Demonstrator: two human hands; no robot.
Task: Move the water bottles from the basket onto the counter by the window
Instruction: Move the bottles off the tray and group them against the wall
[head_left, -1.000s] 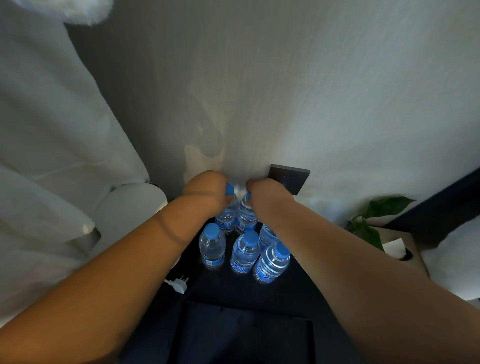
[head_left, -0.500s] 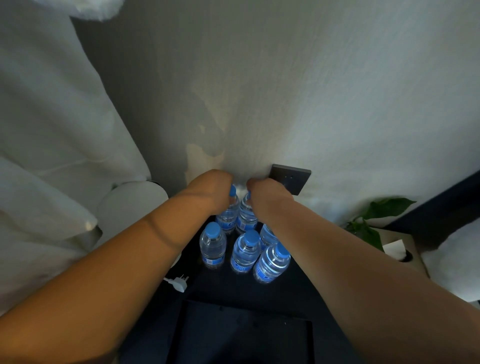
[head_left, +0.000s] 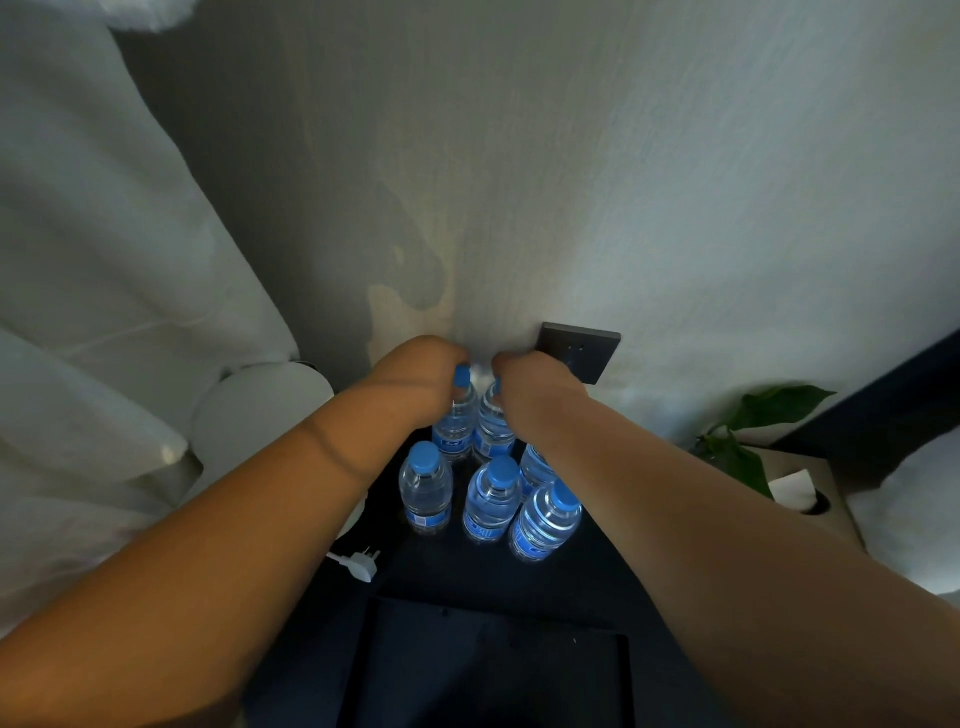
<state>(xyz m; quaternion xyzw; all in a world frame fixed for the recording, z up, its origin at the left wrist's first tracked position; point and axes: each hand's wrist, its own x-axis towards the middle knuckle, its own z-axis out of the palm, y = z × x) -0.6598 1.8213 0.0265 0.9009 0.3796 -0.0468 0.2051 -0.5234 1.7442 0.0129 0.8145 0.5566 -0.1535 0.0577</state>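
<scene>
**Two bottles set down at the back of the cluster**

Each hand is closed over the neck of a clear plastic water bottle with a blue cap: the left hand (head_left: 415, 379) grips the left back bottle (head_left: 456, 423), the right hand (head_left: 530, 387) the right back bottle (head_left: 493, 426). Both bottles stand upright, side by side and touching, close against the pale textured wall (head_left: 571, 182). Gripping them by the top likely lets the hands lower them into the tight back row without knocking the others.

In front stand four more bottles on the dark counter (head_left: 457, 571): a front left bottle (head_left: 426, 488), a middle bottle (head_left: 492, 501), a front right bottle (head_left: 548, 517) and one partly hidden behind the right forearm (head_left: 535, 465) (the basket itself is out of view).

A dark square wall plate (head_left: 582, 358) sits just beside the right hand, a white plug (head_left: 358, 564) lies near the left forearm, and a green leafy plant (head_left: 748, 431) stands well apart to the right.
</scene>
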